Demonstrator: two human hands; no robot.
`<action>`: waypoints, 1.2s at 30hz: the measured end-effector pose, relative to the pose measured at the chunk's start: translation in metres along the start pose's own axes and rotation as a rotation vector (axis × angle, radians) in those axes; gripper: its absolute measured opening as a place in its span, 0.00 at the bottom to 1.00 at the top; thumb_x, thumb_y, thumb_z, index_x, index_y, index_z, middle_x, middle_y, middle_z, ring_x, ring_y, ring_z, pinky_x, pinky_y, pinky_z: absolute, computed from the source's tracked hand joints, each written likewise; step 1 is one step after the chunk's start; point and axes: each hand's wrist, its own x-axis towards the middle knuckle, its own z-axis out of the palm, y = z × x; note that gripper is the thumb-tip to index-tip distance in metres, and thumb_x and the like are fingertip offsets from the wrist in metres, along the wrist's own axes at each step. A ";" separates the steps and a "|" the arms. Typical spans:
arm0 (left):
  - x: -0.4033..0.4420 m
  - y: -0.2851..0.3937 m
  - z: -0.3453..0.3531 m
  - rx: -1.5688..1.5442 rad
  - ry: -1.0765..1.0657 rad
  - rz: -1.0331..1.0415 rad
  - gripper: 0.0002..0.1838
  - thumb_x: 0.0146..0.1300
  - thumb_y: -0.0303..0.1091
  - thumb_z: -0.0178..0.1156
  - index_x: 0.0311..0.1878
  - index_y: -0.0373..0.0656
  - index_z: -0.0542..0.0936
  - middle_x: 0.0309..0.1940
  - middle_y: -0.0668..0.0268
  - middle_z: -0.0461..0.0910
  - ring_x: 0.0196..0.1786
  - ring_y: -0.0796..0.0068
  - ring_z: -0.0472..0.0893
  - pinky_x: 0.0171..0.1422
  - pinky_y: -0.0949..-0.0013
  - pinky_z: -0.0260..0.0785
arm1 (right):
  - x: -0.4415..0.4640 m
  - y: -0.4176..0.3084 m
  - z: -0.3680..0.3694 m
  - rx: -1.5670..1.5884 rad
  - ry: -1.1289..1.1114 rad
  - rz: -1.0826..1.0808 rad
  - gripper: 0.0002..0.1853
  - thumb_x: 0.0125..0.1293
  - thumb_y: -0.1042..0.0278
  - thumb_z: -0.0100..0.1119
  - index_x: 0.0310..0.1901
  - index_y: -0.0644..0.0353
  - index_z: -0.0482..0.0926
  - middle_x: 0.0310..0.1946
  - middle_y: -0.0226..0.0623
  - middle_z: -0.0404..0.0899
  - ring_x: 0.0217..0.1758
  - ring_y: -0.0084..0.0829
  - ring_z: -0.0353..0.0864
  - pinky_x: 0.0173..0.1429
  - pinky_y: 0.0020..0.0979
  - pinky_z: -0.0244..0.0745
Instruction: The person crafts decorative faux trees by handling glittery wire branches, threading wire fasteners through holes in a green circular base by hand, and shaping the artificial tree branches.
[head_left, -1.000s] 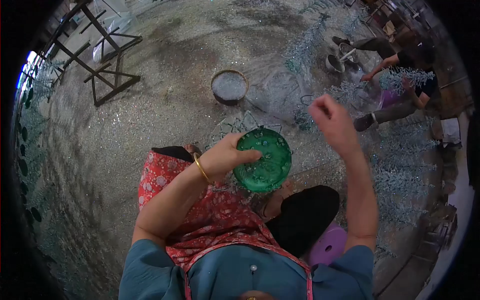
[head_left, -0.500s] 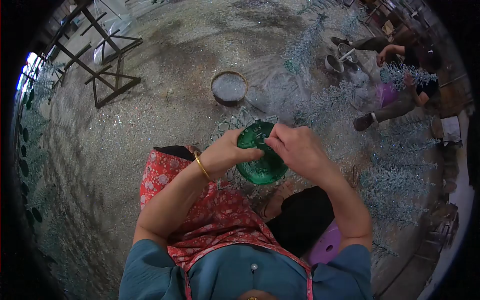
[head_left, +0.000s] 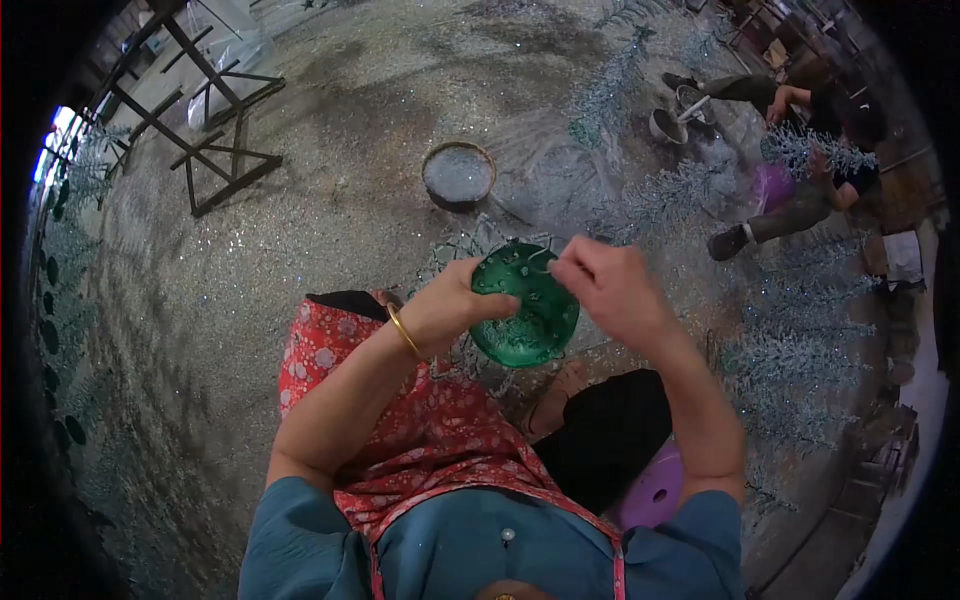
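Observation:
A round, shiny green plastic disc (head_left: 540, 315) with small raised knobs faces up in front of my lap. My left hand (head_left: 460, 305) grips its left edge, thumb lying over the top. Closed in a pinch, my right hand (head_left: 615, 290) is at the disc's upper right edge. A thin pale wire-like strand (head_left: 541, 256) curves from the disc toward its fingertips; its exact kind is unclear. Frosted, silvery-green branches (head_left: 462, 247) stick out from behind the disc, mostly hidden by it and my hands.
Beyond the disc stands a round tub of white flakes (head_left: 458, 174). Frosted artificial trees (head_left: 790, 360) line the right side. At upper right another person (head_left: 835, 130) sits holding a frosted branch. A dark metal frame (head_left: 230, 150) stands at upper left on the glittery floor.
My right hand has moved from over the disc out to its upper right edge, uncovering more of the surface. My left hand keeps its grip.

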 end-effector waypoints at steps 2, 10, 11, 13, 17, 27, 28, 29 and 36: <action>0.000 -0.002 -0.003 0.004 0.003 -0.009 0.17 0.48 0.24 0.58 0.44 0.34 0.72 0.35 0.67 0.77 0.36 0.80 0.75 0.44 0.76 0.67 | 0.000 -0.005 0.010 -0.131 -0.022 -0.012 0.11 0.56 0.63 0.52 0.27 0.63 0.72 0.18 0.47 0.73 0.23 0.48 0.74 0.27 0.41 0.66; -0.006 -0.002 0.002 -0.077 -0.002 -0.077 0.15 0.49 0.23 0.55 0.44 0.34 0.73 0.36 0.67 0.77 0.37 0.81 0.74 0.45 0.75 0.66 | 0.003 0.019 -0.029 -0.116 0.184 0.190 0.10 0.57 0.64 0.51 0.32 0.63 0.70 0.16 0.44 0.73 0.21 0.43 0.74 0.26 0.37 0.66; -0.003 -0.001 0.002 -0.058 -0.016 -0.046 0.16 0.50 0.24 0.55 0.44 0.35 0.73 0.37 0.68 0.76 0.38 0.81 0.74 0.46 0.76 0.66 | 0.003 0.011 -0.023 -0.049 0.132 0.135 0.10 0.58 0.64 0.51 0.32 0.63 0.70 0.17 0.43 0.73 0.21 0.41 0.74 0.27 0.35 0.66; -0.002 0.003 0.000 -0.036 -0.022 -0.014 0.16 0.51 0.24 0.55 0.45 0.35 0.73 0.37 0.68 0.76 0.39 0.81 0.74 0.47 0.76 0.65 | 0.006 0.002 -0.012 0.023 0.079 0.072 0.09 0.58 0.65 0.51 0.32 0.64 0.70 0.17 0.43 0.73 0.21 0.39 0.74 0.27 0.34 0.66; 0.000 0.005 0.002 -0.154 -0.003 -0.038 0.21 0.59 0.44 0.50 0.48 0.37 0.71 0.41 0.66 0.75 0.43 0.79 0.74 0.50 0.74 0.65 | 0.007 0.005 -0.002 0.166 0.109 0.041 0.08 0.58 0.68 0.52 0.31 0.64 0.70 0.18 0.38 0.72 0.21 0.28 0.72 0.26 0.28 0.65; 0.005 0.000 -0.001 -0.358 0.008 -0.060 0.40 0.57 0.66 0.29 0.52 0.37 0.67 0.45 0.62 0.74 0.46 0.73 0.75 0.54 0.68 0.65 | -0.005 -0.019 0.018 -0.074 -0.070 -0.006 0.10 0.57 0.62 0.52 0.28 0.62 0.71 0.20 0.45 0.74 0.25 0.47 0.74 0.28 0.42 0.66; 0.006 -0.002 0.000 -0.358 0.004 -0.061 0.40 0.57 0.66 0.29 0.52 0.37 0.67 0.45 0.62 0.74 0.46 0.73 0.75 0.54 0.68 0.65 | -0.005 -0.019 0.020 -0.076 -0.067 -0.004 0.10 0.57 0.62 0.52 0.28 0.62 0.71 0.20 0.45 0.74 0.25 0.47 0.74 0.28 0.42 0.66; 0.007 -0.004 0.001 -0.364 0.057 -0.060 0.38 0.58 0.65 0.30 0.52 0.39 0.67 0.45 0.63 0.74 0.46 0.74 0.74 0.53 0.70 0.65 | -0.003 -0.019 0.022 -0.190 -0.064 0.017 0.10 0.57 0.62 0.52 0.27 0.61 0.71 0.20 0.45 0.74 0.25 0.47 0.74 0.29 0.42 0.67; 0.007 -0.002 0.003 -0.353 0.107 -0.082 0.34 0.59 0.63 0.33 0.52 0.43 0.67 0.44 0.66 0.74 0.47 0.76 0.74 0.52 0.71 0.65 | 0.000 -0.006 -0.002 -0.112 0.051 0.098 0.09 0.57 0.62 0.52 0.28 0.60 0.71 0.19 0.46 0.74 0.25 0.48 0.74 0.28 0.43 0.67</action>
